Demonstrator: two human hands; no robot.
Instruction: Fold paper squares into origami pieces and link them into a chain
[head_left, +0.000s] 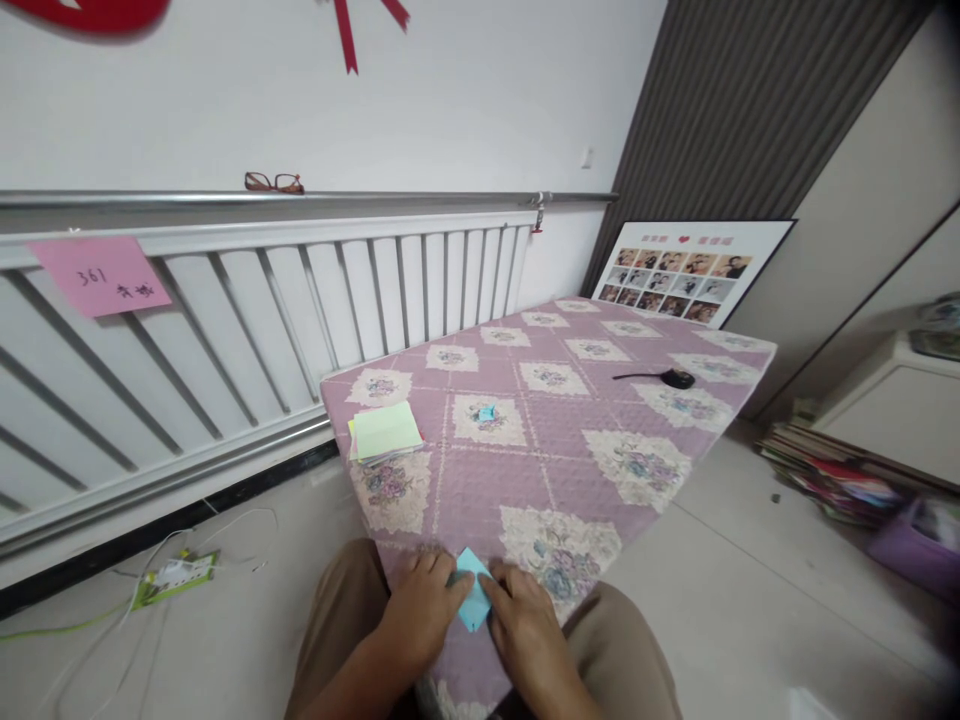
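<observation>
A small light-blue folded paper (pixel 474 606), roughly diamond-shaped, lies at the near end of the cloth-covered table. My left hand (pixel 426 602) grips its left side, the thumb pressing on top and the other fingers curled. From the other side my right hand (pixel 522 618) holds the paper too, with thumb and fingertips on its right edge. Farther up the cloth sits a smaller light-blue folded paper piece (pixel 487 413). To its left is a stack of coloured paper sheets (pixel 388 432), pale green on top.
The purple floral tablecloth (pixel 555 440) covers the table. A black spoon-like object (pixel 677 379) lies at the right. Behind stand a white radiator (pixel 420 290) and a photo board (pixel 686 270). A power strip (pixel 176 575) with cables is on the floor at left; stacked papers (pixel 832 465) sit right.
</observation>
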